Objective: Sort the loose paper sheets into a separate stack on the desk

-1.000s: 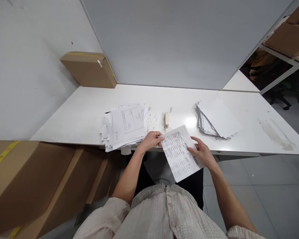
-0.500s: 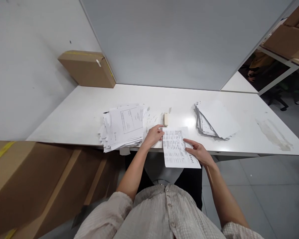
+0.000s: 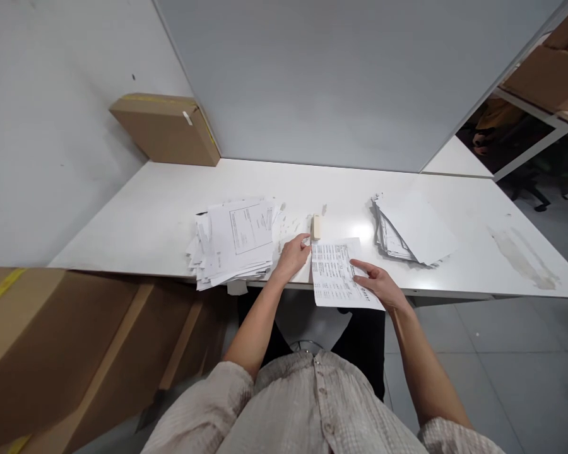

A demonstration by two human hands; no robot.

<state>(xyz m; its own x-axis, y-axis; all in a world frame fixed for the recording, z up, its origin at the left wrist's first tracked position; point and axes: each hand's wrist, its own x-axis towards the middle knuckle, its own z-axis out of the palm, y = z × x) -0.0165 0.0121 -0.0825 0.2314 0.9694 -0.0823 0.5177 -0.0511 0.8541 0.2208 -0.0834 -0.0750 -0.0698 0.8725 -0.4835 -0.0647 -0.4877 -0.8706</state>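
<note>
A printed paper sheet (image 3: pixel 332 277) lies partly over the table's front edge, its near part hanging past it. A second white edge shows at its top right, so there may be more than one sheet. My right hand (image 3: pixel 381 287) pinches its right side, thumb and forefinger stretched over the print. At the top left corner my left hand (image 3: pixel 293 257) is closed, fingers curled against the paper's edge. Just beyond that corner stands a small beige block-like object (image 3: pixel 317 227), its kind not clear; the left fingertips are close to it.
A loose pile of printed papers (image 3: pixel 239 239) lies to the left, another paper stack (image 3: pixel 414 230) to the right, both on the white table (image 3: pixel 156 214). A cardboard box (image 3: pixel 168 132) stands at the back left corner. Large cartons (image 3: pixel 52 334) flank the table's front left.
The paper has slid slightly away from me, toward the table, and its near edge has moved up. The left fingers have shifted a little at its corner; the right hand keeps its hold.
</note>
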